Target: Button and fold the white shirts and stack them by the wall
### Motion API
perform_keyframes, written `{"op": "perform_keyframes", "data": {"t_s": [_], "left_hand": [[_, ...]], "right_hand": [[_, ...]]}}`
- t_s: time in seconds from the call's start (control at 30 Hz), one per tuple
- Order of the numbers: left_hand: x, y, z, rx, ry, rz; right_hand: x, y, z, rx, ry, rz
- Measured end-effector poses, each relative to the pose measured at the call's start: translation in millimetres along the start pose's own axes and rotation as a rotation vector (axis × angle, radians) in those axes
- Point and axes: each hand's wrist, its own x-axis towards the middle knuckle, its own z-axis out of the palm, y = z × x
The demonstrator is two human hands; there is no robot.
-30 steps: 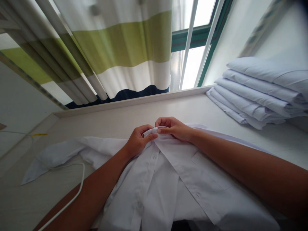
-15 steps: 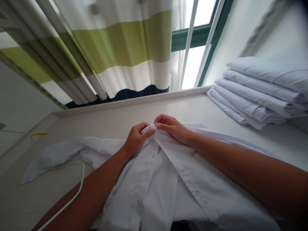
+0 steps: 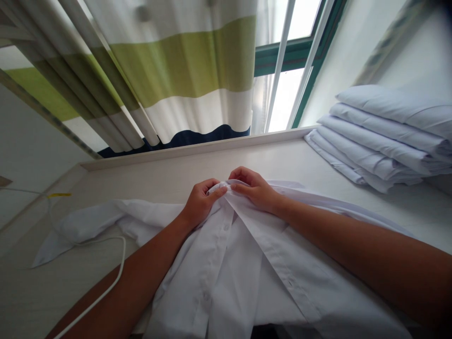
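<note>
the soft, likely light shirt (image 3: 240, 278) is pinched by left hand (image 3: 203, 202) and right hand (image 3: 252, 189) at the collar (image 3: 223, 185), probably best held there

- Two bare hands — one left hand (image 3: 201, 202), one right hand (image 3: 254, 189).
- Two bare forearms (image 3: 353, 240).
- One unfolded white shirt (image 3: 243, 268).
- At least two buttons (image 3: 226, 227) showing down its front.
- One stack of folded white garments (image 3: 384, 134) — several layers, too overlapped to number exactly.
- One white cable (image 3: 122, 263).
- One yellow strip (image 3: 59, 194).
- Two pale window bars (image 3: 279, 66).
- One pale tabletop (image 3: 169, 176).
</note>
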Motion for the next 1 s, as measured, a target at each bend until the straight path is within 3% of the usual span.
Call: {"op": "perform_keyframes", "data": {"t_s": [0.17, 0.27, 0.43, 0.53, 0.6, 0.7, 0.83, 0.9, 1.0], "left_hand": [[0, -3, -1.6, -0.056, -0.034, 0.003], [1, -3, -8.3, -0.001, -0.031, 0.076], [7, 1, -32.3, 0.454, -0.021, 0.286], [14, -3, -45.4, 0.618, 0.019, 0.299], [18, -10, -51.3, 0.539, 0.040, 0.229], [21, -20, -57.4, 0.219, 0.026, 0.093], [21, -25, -62.9, -0.122, -0.193, -0.006], [20, -25, -64.2, -0.035, -0.311, 0.009], [21, -26, -63.7, 0.260, -0.321, 0.103]], "right_hand": [[0, -2, 1, 0.021, 0.051, -0.038], [-2, -3, -1, 0.020, 0.120, -0.083], [-6, -6, -5, -0.138, 0.238, -0.148], [-6, -5, -7, -0.214, 0.297, -0.157], [-3, -2, -9, -0.203, 0.311, -0.139], [5, 7, -16, -0.251, 0.266, -0.030], [12, 12, -25, -0.523, 0.193, 0.037], [13, 10, -28, -0.578, 0.184, -0.008], [14, 3, -34, -0.565, 0.214, -0.050]]}}
